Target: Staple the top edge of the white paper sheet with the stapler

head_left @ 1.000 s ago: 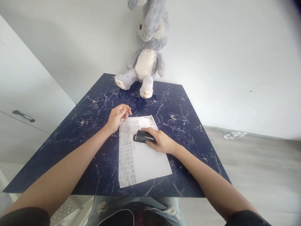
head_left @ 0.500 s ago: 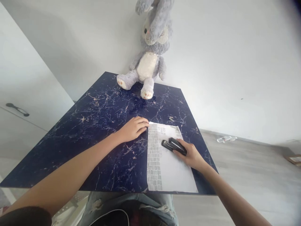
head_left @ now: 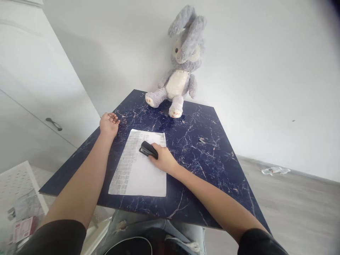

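My right hand (head_left: 164, 158) is closed around a black stapler (head_left: 148, 150), whose jaw end points to the left. Under it lies a stack of paper sheets (head_left: 147, 180), printed with grey blocks down its left side. The stapler is over the upper middle of the sheets, away from their edges. Off to the left, my left hand (head_left: 109, 124) rests at the table's left edge, palm turned up and fingers loosely curled apart. Nothing is in that hand, and it does not touch the paper.
A grey plush rabbit (head_left: 177, 85) sits at the back of the dark blue marbled table (head_left: 202, 166), against the wall. A small strip-like piece (head_left: 202, 140) lies right of the paper. A white cabinet (head_left: 32, 74) and a white basket (head_left: 28, 170) stand left.
The paper has slid left across the table, with the stapler and my right hand. My left hand has left the paper's top corner and moved to the table's left edge. The view has shifted.
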`<state>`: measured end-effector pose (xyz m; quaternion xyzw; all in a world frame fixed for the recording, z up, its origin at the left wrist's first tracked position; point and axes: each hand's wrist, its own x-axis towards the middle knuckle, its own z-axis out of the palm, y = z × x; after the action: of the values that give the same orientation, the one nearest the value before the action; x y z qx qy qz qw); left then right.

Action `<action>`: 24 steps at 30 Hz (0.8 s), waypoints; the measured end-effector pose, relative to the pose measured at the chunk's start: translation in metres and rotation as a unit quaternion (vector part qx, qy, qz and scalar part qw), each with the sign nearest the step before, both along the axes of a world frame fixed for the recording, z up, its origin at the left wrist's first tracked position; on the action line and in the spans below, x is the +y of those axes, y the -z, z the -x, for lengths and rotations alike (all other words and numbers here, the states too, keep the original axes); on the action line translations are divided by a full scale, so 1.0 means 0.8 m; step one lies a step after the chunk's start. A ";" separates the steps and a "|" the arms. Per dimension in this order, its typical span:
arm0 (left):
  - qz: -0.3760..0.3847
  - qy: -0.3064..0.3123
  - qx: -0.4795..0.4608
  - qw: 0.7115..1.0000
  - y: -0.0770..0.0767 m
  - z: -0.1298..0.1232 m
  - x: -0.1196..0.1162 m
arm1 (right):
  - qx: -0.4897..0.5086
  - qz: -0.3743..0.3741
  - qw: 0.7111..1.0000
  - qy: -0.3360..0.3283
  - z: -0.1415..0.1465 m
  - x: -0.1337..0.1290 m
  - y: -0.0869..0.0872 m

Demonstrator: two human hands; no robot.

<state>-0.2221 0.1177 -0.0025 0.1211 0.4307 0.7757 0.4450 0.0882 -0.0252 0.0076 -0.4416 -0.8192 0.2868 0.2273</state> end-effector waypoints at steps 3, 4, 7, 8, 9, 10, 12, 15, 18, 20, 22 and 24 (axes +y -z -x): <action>0.012 -0.017 0.012 1.000 0.001 -0.010 0.005 | 0.093 -0.002 0.995 -0.023 -0.004 0.010 -0.003; 0.012 -0.022 0.022 0.999 0.001 -0.012 0.007 | 0.123 -0.014 0.992 -0.012 -0.020 0.016 -0.005; -0.015 -0.010 0.062 0.998 0.000 -0.017 0.007 | 0.091 -0.095 0.983 0.125 -0.105 0.044 -0.010; -0.032 0.010 0.075 0.997 -0.001 -0.019 0.004 | 0.038 -0.137 0.973 0.184 -0.142 0.055 -0.009; -0.049 0.043 0.087 0.994 -0.003 -0.022 0.000 | -0.018 -0.162 0.957 0.238 -0.178 0.066 -0.007; -0.065 0.086 0.096 0.990 -0.006 -0.025 -0.004 | -0.063 -0.168 0.942 0.284 -0.211 0.077 -0.002; -0.082 0.189 0.107 0.973 -0.013 -0.034 -0.015 | -0.118 -0.144 0.934 0.304 -0.264 0.093 0.011; -0.104 0.273 0.105 0.951 -0.021 -0.048 -0.025 | -0.129 -0.126 0.945 0.272 -0.292 0.108 0.026; -0.110 0.312 0.100 0.938 -0.022 -0.053 -0.027 | -0.132 -0.128 0.954 0.238 -0.265 0.119 0.021; -0.119 0.324 0.093 0.934 -0.019 -0.051 -0.025 | -0.110 -0.139 0.959 0.219 -0.223 0.131 0.007; -0.133 0.334 0.090 0.929 -0.017 -0.048 -0.023 | -0.053 -0.142 0.967 0.203 -0.166 0.151 -0.011; -0.141 0.351 0.092 0.921 -0.016 -0.046 -0.022 | 0.011 -0.129 0.977 0.170 -0.100 0.176 -0.025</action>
<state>-0.1851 0.1000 0.0101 0.3969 0.2862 0.6079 0.6253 0.1681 0.1158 0.0277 -0.5382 -0.7596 0.1408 0.3368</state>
